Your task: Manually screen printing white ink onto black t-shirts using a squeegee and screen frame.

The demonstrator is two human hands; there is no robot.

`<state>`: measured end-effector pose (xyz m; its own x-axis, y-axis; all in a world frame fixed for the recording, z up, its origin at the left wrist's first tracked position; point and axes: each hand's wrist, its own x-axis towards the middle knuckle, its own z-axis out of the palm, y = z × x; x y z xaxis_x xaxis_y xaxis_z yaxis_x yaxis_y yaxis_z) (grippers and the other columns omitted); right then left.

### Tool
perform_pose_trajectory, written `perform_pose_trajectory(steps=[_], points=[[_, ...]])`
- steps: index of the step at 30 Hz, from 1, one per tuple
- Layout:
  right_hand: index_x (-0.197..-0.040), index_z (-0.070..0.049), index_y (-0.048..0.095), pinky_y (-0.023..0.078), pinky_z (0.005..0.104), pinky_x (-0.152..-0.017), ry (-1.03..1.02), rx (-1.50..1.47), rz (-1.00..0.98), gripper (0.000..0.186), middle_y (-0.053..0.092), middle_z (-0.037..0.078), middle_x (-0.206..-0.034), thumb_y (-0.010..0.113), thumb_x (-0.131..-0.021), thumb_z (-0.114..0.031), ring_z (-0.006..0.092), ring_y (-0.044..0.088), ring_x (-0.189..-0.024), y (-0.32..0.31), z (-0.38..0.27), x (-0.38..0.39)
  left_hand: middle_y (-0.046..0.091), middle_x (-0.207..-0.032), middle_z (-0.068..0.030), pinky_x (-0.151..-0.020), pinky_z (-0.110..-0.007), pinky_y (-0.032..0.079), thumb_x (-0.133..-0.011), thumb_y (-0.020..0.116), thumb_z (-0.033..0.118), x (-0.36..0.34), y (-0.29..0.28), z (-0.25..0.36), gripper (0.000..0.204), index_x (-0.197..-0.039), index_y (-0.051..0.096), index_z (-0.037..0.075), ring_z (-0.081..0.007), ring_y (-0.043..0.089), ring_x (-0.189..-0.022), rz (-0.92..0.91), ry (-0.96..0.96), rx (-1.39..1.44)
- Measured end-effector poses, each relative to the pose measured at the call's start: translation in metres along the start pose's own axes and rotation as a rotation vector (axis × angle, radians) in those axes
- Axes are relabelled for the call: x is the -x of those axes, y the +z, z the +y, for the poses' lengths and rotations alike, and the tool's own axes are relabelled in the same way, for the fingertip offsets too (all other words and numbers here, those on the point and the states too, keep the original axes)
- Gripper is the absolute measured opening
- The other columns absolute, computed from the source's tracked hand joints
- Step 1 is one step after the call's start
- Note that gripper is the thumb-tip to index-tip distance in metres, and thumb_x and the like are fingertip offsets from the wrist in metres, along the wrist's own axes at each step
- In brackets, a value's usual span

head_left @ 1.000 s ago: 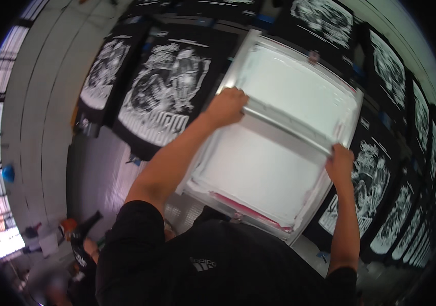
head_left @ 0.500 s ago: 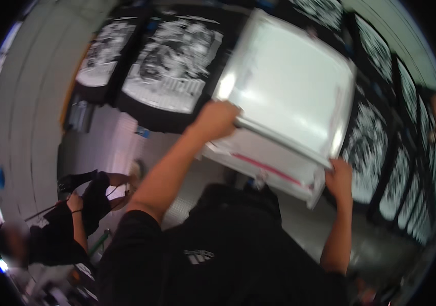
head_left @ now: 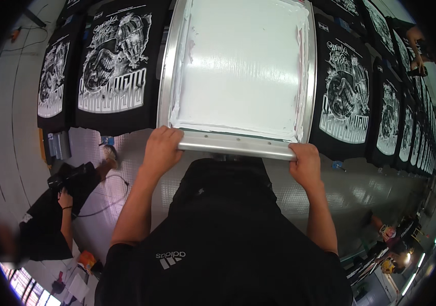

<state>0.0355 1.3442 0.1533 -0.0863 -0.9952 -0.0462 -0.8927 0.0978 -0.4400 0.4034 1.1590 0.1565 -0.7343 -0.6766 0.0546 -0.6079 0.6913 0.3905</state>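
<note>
My left hand [head_left: 163,148] and my right hand [head_left: 305,160] are both closed around the ends of a silver metal squeegee bar [head_left: 234,148] with a dark green blade edge. The bar lies across the near end of a screen-printing screen [head_left: 167,76], whose metal frame surrounds a white surface with thick white ink along its edges and pinkish traces at the sides. On either side of the screen lie black T-shirts on boards, such as the left one [head_left: 113,76] and the right one [head_left: 344,102], each printed with a white and grey graphic.
Rows of more printed shirts [head_left: 387,115] continue to both sides. A person [head_left: 44,229] in black is at the lower left, holding a dark tool with a hose. Another person's hand [head_left: 418,58] shows at the upper right. Floor [head_left: 350,188] lies below the boards.
The bar in my hands has moved from across the middle of the screen toward me to its near end. The view has rotated, so the screen now stands straight.
</note>
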Motion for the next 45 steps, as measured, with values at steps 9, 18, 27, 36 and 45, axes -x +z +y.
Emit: perform_pose_trajectory(steps=[9,18,27,36,45], points=[[-0.099,-0.005,0.067,0.044,0.0477,-0.089,0.043,0.114,-0.119,0.040,0.066,0.015,-0.092,0.064,-0.059,0.001,0.0368,0.059,-0.091,0.003,0.021,-0.010,0.063,-0.085,-0.0123,-0.076,-0.046,0.051,-0.062,0.071,0.008,-0.014,0.011,-0.005,0.024,-0.084,0.060,0.007,-0.0340,0.061,-0.088,-0.121,-0.115,0.022],[-0.098,-0.006,0.068,0.045,0.0466,-0.085,0.127,0.102,-0.138,0.041,0.065,0.017,-0.087,0.063,-0.058,0.003,0.0380,0.059,-0.087,0.001,-0.002,-0.019,0.062,-0.084,-0.0076,-0.078,-0.039,0.050,-0.061,0.069,0.004,0.000,0.009,-0.003,0.028,-0.088,0.062,0.006,-0.0281,0.060,-0.087,-0.098,-0.144,0.050],[-0.095,-0.007,0.070,0.047,0.0486,-0.080,0.021,0.115,-0.110,0.035,0.064,0.019,-0.087,0.062,-0.062,0.001,0.0416,0.058,-0.090,0.003,0.001,-0.015,0.063,-0.085,-0.0071,-0.077,-0.039,0.050,-0.061,0.067,0.003,0.004,0.013,-0.003,0.027,-0.087,0.062,0.007,-0.0275,0.060,-0.088,-0.052,-0.137,0.073],[-0.096,-0.006,0.068,0.044,0.0493,-0.096,0.066,0.095,-0.126,0.037,0.066,0.018,-0.091,0.061,-0.060,0.002,0.0407,0.059,-0.094,0.006,0.007,-0.014,0.064,-0.088,-0.0077,-0.078,-0.040,0.051,-0.060,0.068,0.003,0.000,0.012,-0.003,0.030,-0.089,0.062,0.005,-0.0291,0.061,-0.089,-0.107,-0.156,0.071],[-0.100,-0.007,0.064,0.032,0.0578,-0.108,0.065,0.128,-0.100,0.044,0.067,0.011,-0.098,0.061,-0.057,0.001,0.0312,0.062,-0.098,0.023,0.010,-0.007,0.064,-0.093,-0.0100,-0.084,-0.042,0.050,-0.053,0.069,0.002,0.011,0.029,-0.001,0.044,-0.096,0.064,0.004,-0.0316,0.061,-0.093,0.077,-0.046,0.075]])
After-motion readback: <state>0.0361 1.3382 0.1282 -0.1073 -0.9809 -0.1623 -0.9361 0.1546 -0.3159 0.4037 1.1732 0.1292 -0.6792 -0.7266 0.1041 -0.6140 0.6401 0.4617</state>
